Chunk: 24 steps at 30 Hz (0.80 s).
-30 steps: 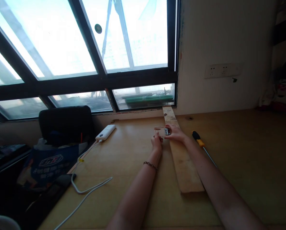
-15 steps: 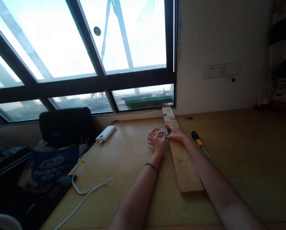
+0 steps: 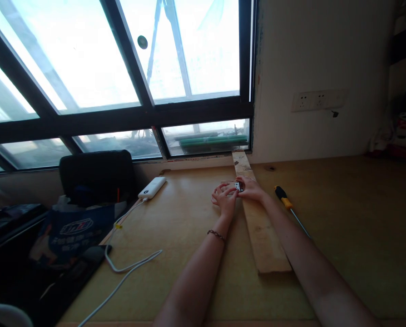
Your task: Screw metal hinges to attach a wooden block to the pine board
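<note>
My right hand (image 3: 251,189) is closed, pinching a small metal plate with holes (image 3: 239,186) by its right side. From the left, my left hand (image 3: 225,200) meets it, thumb and fingertips at the plate's lower left edge. Its other fingers are curled, and whether anything else lies behind them is hidden. Both hands are over a long wooden board (image 3: 266,245), which runs from the window sill toward me. To the right of my right forearm lies a screwdriver (image 3: 284,198) with a black and yellow handle.
A white power bank (image 3: 152,188) with a white cable (image 3: 131,268) lies on the left part of the wooden table (image 3: 185,254). Beyond the table's left edge are a black chair (image 3: 97,175) and a blue bag (image 3: 73,236). A window and a wall socket (image 3: 319,100) are behind.
The whole view has shifted slightly to the right. Both hands keep nearly the same grip on the small metal plate.
</note>
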### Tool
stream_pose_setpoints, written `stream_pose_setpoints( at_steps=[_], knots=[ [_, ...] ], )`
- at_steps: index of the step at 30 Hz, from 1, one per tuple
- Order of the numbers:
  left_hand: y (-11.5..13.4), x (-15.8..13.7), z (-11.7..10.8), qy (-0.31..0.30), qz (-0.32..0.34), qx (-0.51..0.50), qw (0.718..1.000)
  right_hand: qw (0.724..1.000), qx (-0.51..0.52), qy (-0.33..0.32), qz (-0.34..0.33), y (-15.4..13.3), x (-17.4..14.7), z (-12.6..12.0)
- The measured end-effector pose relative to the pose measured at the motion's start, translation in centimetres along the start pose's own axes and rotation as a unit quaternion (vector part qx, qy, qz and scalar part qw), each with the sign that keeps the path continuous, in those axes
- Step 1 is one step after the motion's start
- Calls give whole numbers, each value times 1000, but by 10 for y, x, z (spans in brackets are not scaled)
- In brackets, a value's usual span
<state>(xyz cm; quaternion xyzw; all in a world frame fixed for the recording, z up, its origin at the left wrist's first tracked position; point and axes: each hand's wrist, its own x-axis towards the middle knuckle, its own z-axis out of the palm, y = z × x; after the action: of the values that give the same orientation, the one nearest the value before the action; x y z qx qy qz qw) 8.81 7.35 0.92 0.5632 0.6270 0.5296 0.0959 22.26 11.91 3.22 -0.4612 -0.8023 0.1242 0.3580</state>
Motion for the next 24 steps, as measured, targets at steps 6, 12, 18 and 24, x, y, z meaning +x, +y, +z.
stream_pose_setpoints(
  at_steps=[6, 12, 18, 24],
  knots=[
    [2, -1, 0, 4, -2, -4, 1000, 1000, -4, -1, -1, 6, 2, 4],
    [5, -2, -2, 11, 13, -5, 1000, 1000, -14, -2, -6, 10, 3, 6],
    [8, -4, -5, -1, 51, 11, 999, 1000, -17, -8, -4, 11, 4, 7],
    [3, -3, 1, -13, 38, 12, 999, 1000, -26, -11, 2, 9, 3, 5]
  ],
)
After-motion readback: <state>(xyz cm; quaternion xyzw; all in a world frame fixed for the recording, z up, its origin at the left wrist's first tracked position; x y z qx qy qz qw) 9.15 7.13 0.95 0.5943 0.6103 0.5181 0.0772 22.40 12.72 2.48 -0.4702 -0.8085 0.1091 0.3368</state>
